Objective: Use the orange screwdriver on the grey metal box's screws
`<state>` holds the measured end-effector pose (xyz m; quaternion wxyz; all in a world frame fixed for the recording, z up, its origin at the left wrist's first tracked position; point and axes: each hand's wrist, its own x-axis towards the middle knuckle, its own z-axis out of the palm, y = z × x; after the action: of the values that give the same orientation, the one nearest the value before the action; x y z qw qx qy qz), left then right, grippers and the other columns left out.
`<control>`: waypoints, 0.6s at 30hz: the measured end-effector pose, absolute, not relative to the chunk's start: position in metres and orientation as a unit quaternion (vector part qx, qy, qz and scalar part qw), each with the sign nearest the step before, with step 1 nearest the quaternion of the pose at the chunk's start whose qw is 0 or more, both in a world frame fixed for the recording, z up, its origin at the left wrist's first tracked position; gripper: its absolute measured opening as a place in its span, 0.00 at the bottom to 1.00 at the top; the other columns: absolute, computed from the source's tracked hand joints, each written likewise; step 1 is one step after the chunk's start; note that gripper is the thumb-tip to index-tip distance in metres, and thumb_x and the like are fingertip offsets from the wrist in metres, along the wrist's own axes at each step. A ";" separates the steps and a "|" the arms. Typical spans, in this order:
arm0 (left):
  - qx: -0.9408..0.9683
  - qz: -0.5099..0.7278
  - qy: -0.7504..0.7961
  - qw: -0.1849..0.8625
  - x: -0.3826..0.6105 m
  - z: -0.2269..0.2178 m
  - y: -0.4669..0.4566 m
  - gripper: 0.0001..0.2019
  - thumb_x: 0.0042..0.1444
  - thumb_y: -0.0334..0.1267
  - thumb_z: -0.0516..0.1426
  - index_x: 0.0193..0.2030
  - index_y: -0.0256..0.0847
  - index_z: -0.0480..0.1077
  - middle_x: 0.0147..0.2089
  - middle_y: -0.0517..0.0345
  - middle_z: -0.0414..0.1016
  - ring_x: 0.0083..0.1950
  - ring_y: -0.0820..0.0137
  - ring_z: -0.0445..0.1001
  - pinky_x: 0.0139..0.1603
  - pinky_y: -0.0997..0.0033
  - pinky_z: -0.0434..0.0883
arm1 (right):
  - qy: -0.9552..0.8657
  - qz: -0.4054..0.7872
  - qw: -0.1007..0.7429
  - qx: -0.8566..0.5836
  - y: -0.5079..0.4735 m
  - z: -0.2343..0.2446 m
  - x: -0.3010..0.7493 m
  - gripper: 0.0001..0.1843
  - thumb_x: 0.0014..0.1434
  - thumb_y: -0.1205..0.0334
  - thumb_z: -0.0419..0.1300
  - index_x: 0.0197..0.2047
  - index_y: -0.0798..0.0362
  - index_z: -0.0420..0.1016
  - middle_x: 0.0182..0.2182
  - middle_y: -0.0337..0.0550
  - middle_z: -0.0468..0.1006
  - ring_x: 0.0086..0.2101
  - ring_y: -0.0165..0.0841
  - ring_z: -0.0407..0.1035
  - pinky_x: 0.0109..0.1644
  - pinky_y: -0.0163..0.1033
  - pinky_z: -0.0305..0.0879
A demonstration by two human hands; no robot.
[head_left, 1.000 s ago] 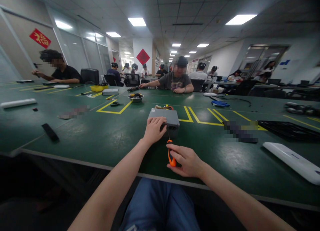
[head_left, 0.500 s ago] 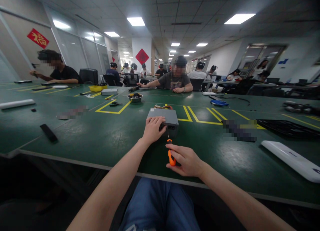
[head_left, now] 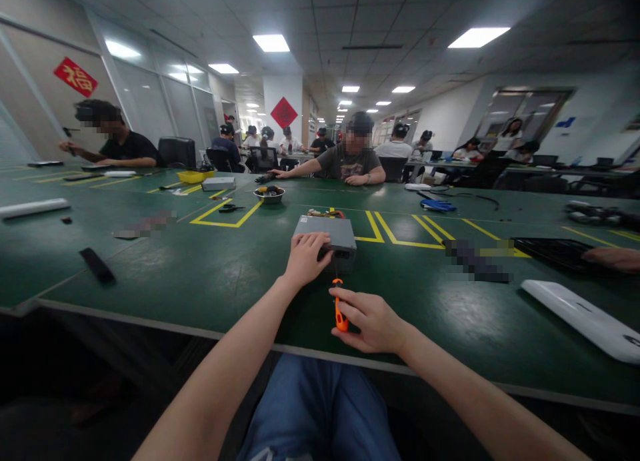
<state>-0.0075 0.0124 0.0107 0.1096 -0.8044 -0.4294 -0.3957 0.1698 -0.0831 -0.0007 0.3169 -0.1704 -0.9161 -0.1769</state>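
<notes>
A grey metal computer power supply [head_left: 333,229] lies on the green table in front of me, with coloured cables [head_left: 325,214] at its far side. Over its left part my left hand [head_left: 309,256] is curled, thumb at the near face, holding it. My right hand [head_left: 367,318] grips an orange and black screwdriver [head_left: 341,318] between thumb and fingers. The screwdriver's thin shaft points away from me at the near face of the power supply, below its socket. Whether the tip sits in a screw is too small to tell.
A metal bowl [head_left: 270,194] of tools stands beyond, left of centre. To the right lie a white casing [head_left: 580,318] and a black panel [head_left: 555,251], touched by another person's hand [head_left: 615,258]. A co-worker [head_left: 350,158] sits opposite. The table edge [head_left: 240,338] runs close to me.
The screwdriver's handle has turned slightly in my right hand, its tip still at the power supply. My left hand stays put. Another person's hand has appeared at the black panel on the right.
</notes>
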 end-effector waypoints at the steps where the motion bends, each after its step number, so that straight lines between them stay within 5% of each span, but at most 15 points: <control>1: -0.804 -0.396 -0.430 0.109 -0.008 0.011 0.012 0.11 0.56 0.39 0.54 0.46 0.46 0.66 0.53 0.59 0.71 0.54 0.67 0.67 0.57 0.61 0.54 | -0.919 -0.168 0.313 -0.173 -0.083 0.000 0.170 0.16 0.59 0.55 0.52 0.46 0.56 0.62 0.46 0.59 0.71 0.40 0.36 0.72 0.38 0.38 0.71; 5: -0.805 -0.397 -0.429 0.107 -0.008 0.011 0.012 0.10 0.56 0.39 0.54 0.46 0.46 0.66 0.53 0.58 0.71 0.54 0.66 0.67 0.57 0.61 0.53 | -0.931 -0.170 0.268 -0.179 -0.085 0.003 0.170 0.20 0.60 0.55 0.50 0.53 0.57 0.61 0.49 0.60 0.68 0.44 0.40 0.70 0.40 0.41 0.71; 14: -0.806 -0.394 -0.428 0.113 -0.008 0.010 0.013 0.10 0.57 0.39 0.53 0.46 0.46 0.66 0.53 0.58 0.71 0.55 0.66 0.66 0.57 0.60 0.54 | -0.917 -0.155 0.329 -0.165 -0.084 0.000 0.169 0.18 0.59 0.54 0.53 0.46 0.59 0.61 0.46 0.61 0.72 0.41 0.38 0.72 0.38 0.39 0.72; 18: -0.805 -0.400 -0.422 0.115 -0.008 0.010 0.013 0.10 0.57 0.39 0.53 0.46 0.46 0.66 0.53 0.60 0.71 0.54 0.67 0.67 0.56 0.61 0.54 | -0.935 -0.155 0.268 -0.175 -0.086 0.004 0.169 0.20 0.60 0.56 0.50 0.52 0.58 0.60 0.48 0.61 0.69 0.43 0.39 0.71 0.39 0.41 0.71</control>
<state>-0.0081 0.0130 0.0099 0.1146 -0.8050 -0.4225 -0.4004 0.1695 -0.0855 0.0040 0.2680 -0.1748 -0.9347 -0.1548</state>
